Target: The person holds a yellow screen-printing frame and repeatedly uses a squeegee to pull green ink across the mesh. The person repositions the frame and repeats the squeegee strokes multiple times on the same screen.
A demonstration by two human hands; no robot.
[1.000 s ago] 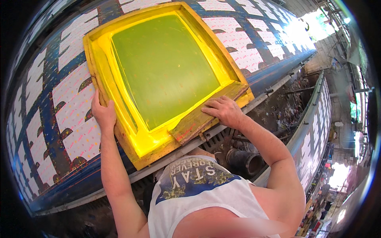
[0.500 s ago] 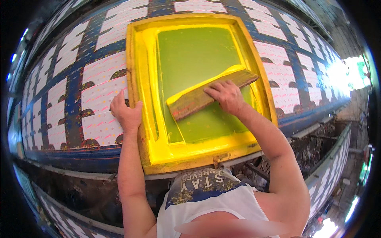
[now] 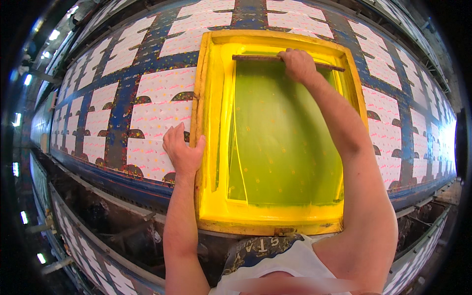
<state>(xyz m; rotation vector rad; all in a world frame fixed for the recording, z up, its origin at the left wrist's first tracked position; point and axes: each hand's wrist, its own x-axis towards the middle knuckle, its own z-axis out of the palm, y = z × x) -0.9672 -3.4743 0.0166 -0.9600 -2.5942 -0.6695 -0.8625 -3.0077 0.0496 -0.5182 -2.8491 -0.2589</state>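
Note:
A yellow screen-printing frame (image 3: 199, 105) lies on the long table, yellow ink smeared along its inner borders and a green mesh (image 3: 280, 132) in the middle. My right hand (image 3: 299, 65) grips a wooden squeegee (image 3: 258, 58) near its middle. The squeegee stands on edge at the far end of the mesh, almost parallel to the far rail. Beside the frame's left rail, my left hand (image 3: 184, 151) rests with fingers spread over the printed pieces, its thumb against the rail. The squeegee's lower edge is hidden from above.
White pieces with small pink and yellow prints (image 3: 160, 115) lie in rows along the blue table (image 3: 123, 179) on both sides of the frame. A rail (image 3: 115, 204) runs along the near edge. Another table with similar pieces (image 3: 81, 246) stands behind me at the lower left.
My right hand has pushed the squeegee from mid-mesh, where it lay slanted, to the far end, and stood it upright. My left hand stays at the frame's left side. The view has shifted.

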